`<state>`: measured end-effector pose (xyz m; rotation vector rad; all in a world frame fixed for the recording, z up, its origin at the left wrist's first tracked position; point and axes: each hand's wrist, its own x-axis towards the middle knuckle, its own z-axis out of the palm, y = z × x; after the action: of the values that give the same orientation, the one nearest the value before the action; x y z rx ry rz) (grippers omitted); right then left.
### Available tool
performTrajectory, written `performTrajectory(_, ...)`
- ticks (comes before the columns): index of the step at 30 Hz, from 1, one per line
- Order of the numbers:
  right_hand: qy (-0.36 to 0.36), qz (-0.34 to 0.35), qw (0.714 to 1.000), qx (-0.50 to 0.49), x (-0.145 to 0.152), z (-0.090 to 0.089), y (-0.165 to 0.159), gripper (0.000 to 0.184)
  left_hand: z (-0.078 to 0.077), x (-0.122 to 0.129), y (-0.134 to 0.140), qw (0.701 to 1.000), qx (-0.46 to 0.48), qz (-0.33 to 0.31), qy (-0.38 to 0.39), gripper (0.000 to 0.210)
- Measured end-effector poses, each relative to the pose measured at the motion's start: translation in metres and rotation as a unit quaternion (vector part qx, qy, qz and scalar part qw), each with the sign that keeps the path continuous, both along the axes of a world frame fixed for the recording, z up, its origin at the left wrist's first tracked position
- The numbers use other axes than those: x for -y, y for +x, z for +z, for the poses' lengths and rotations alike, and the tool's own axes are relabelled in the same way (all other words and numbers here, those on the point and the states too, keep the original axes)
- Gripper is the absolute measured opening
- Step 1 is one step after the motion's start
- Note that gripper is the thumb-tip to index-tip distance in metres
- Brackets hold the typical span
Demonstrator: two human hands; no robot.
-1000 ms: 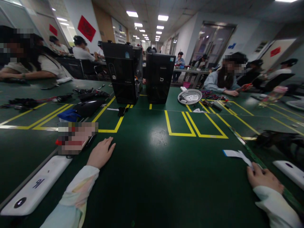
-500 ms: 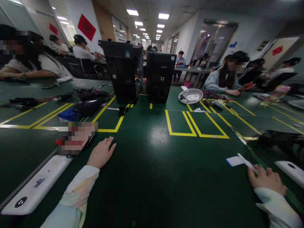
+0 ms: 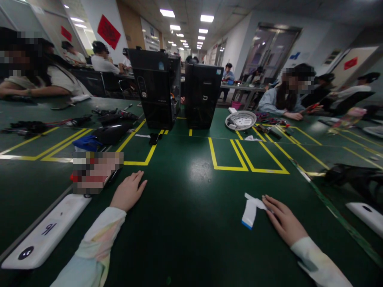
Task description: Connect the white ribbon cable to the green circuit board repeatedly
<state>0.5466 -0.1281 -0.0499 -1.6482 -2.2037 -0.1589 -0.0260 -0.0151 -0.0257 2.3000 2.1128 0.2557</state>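
Observation:
My right hand [image 3: 285, 221] is over the right half of the green table, its thumb and fingers pinched on one end of a white flat ribbon cable [image 3: 250, 210]. The cable is folded and has a blue tip that points toward me. My left hand [image 3: 128, 192] lies palm down on the table with its fingers stretched out, holding nothing. Close to its left are a blurred-out object [image 3: 97, 173] and a long white device [image 3: 44, 235] with a dark round spot at its near end.
Two black computer towers [image 3: 154, 87] stand at the back centre. A white basket [image 3: 240, 120] and loose cables [image 3: 271, 119] lie back right. Yellow tape [image 3: 230, 169] marks boxes on the green table [image 3: 185, 223]. Another white device [image 3: 366, 217] lies far right. Other people sit around the table.
My right hand has moved left, away from the green strip at the right, carrying the ribbon cable, which has swung so its blue tip points nearer me. My left hand has stayed put.

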Motion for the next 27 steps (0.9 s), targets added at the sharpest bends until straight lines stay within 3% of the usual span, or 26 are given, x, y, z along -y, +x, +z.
performTrajectory(8, -0.023, 0.178, 0.984, -0.017, -0.02, 0.009, -0.124, 0.042, 0.0, 0.0, 0.003, 0.999, -0.019, -0.009, 0.026, 0.06)
performTrajectory(17, -0.102, 0.249, 0.962, -0.038, -0.03, 0.025, -0.243, 0.047, 0.008, 0.005, 0.011, 0.999, -0.032, -0.009, 0.036, 0.058)
performTrajectory(22, -0.157, 0.293, 0.943, -0.034, -0.022, 0.037, -0.279, 0.05, 0.006, 0.004, 0.009, 0.999, -0.037, -0.014, 0.035, 0.059)
performTrajectory(27, -0.172, 0.316, 0.932, -0.037, -0.019, 0.044, -0.287, 0.05, 0.003, 0.003, 0.006, 0.999, -0.038, -0.013, 0.035, 0.059)
